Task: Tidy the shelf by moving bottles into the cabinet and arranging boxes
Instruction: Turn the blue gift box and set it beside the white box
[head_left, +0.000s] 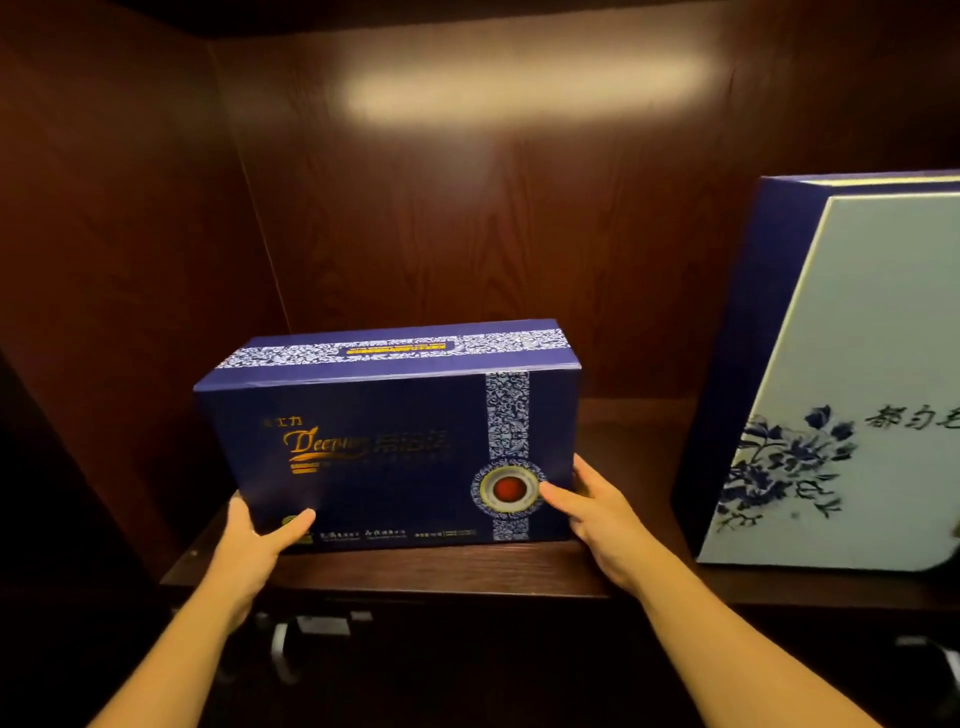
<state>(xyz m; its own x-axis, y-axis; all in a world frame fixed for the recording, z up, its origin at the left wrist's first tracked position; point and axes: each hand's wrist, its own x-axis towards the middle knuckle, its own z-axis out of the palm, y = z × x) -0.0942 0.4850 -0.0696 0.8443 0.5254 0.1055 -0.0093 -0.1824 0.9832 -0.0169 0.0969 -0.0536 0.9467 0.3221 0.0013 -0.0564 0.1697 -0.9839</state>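
A dark blue gift box with gold lettering and a blue-and-white patterned band stands upright on the wooden shelf, left of centre. My left hand grips its lower left corner, thumb on the front face. My right hand holds its lower right edge, thumb near the round red emblem. At the right stands a larger pale box with a blue flower print and a blue border, tilted slightly, apart from the blue box. No bottle shows.
Dark wood panels close the shelf at the back and left side. Bare shelf lies between the two boxes. Below the shelf edge, dim pale shapes show in the dark.
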